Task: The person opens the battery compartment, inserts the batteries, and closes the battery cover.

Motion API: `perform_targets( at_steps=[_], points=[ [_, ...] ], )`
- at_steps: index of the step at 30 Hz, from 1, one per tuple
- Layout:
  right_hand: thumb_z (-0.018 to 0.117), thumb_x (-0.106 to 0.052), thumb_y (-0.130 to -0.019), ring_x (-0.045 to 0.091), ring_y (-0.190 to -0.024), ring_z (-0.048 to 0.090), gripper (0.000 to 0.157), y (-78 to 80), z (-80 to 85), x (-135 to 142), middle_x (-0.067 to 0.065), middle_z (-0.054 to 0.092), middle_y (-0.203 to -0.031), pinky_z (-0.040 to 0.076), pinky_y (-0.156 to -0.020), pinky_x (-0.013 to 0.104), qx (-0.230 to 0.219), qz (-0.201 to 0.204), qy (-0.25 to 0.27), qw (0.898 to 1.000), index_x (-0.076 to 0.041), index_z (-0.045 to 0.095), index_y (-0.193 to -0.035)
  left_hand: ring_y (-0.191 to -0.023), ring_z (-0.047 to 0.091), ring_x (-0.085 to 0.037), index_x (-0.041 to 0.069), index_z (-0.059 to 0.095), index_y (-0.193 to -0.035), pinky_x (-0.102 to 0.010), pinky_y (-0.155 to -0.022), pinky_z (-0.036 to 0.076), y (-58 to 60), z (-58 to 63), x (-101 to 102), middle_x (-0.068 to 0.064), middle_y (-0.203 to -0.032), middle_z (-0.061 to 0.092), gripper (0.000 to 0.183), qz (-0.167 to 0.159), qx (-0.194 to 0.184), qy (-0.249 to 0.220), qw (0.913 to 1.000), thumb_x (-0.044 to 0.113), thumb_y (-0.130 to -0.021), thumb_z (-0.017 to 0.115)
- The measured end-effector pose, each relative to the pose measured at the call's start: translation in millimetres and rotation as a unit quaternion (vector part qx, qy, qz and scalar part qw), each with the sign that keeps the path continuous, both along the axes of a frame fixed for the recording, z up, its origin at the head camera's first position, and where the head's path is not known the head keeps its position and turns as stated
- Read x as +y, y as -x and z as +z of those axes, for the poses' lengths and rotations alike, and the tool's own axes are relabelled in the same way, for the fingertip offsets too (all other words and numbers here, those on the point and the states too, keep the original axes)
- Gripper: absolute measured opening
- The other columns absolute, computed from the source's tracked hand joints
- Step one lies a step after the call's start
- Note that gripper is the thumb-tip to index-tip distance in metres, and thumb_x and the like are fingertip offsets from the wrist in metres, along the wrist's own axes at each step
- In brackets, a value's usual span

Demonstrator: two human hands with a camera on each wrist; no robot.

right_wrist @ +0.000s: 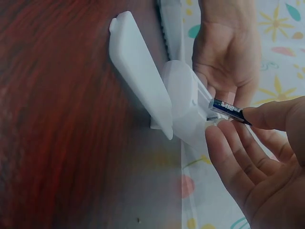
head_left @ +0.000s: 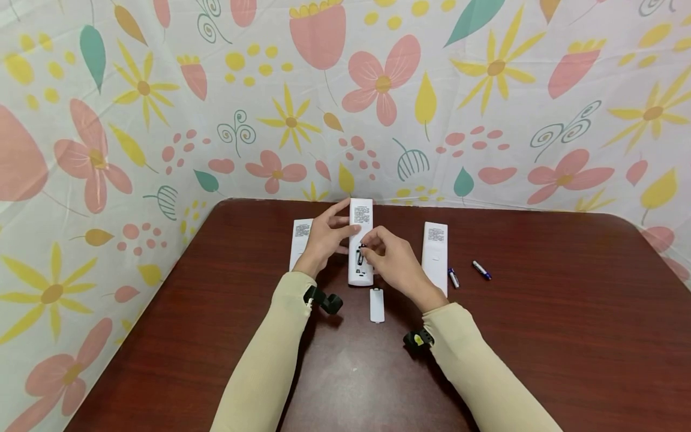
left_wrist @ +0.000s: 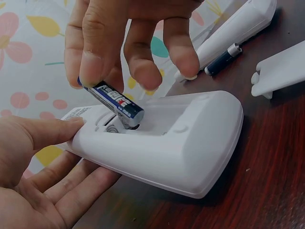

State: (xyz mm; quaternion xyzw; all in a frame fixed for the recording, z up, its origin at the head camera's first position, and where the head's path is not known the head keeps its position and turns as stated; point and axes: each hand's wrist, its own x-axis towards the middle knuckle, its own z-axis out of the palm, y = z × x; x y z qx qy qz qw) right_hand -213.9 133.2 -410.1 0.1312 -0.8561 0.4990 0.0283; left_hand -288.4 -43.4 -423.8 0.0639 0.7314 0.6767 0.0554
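My left hand (head_left: 323,237) grips a white remote control (head_left: 360,210), its thumb on the back and the fingers underneath. The remote's back faces up, tilted, with the battery compartment (left_wrist: 167,117) uncovered and a metal spring showing at one end. Between thumb and fingers, my right hand (head_left: 398,258) pinches a dark blue and silver battery (left_wrist: 114,102). That battery slants over the compartment, its silver end low at the opening, as the right wrist view also shows. On the table in front of the remote lies a white battery cover (head_left: 376,306).
Another white remote (head_left: 300,240) lies behind my left forearm, partly hidden. A third remote (head_left: 435,258) is right of my right hand. Two loose batteries, one beside that remote (head_left: 453,278) and one farther right (head_left: 481,270), lie on the brown table (head_left: 567,312). A floral cloth (head_left: 378,144) hangs behind.
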Motion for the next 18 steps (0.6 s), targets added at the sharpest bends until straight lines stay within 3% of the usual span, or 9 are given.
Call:
perform_targets(
  at_steps=[13,18],
  points=[
    [0.07,-0.007,-0.104,0.018,-0.069,0.064,0.014,2.1,-2.6,-0.9,0.006,0.069,-0.099,0.059,-0.06,0.034,0.0,0.006,-0.035,0.999,-0.007,0.066,-0.117,-0.093,0.074,-0.03,0.03,0.055,-0.158,-0.043,-0.067,0.065,0.4,0.8,0.1,-0.011,-0.131,0.068,0.067,0.001,0.003,-0.004,1.0,0.009,-0.098,0.079],
    [0.07,-0.007,-0.104,0.017,-0.063,0.062,0.013,0.9,-3.7,-1.8,0.005,0.069,-0.097,0.056,-0.059,0.034,-0.003,0.011,-0.048,0.999,-0.007,0.066,-0.116,-0.092,0.074,-0.036,0.03,0.055,-0.158,-0.043,-0.067,0.065,0.1,0.7,0.1,-0.011,-0.131,0.068,0.067,0.001,-0.001,-0.006,1.0,0.009,-0.098,0.079]
  ],
)
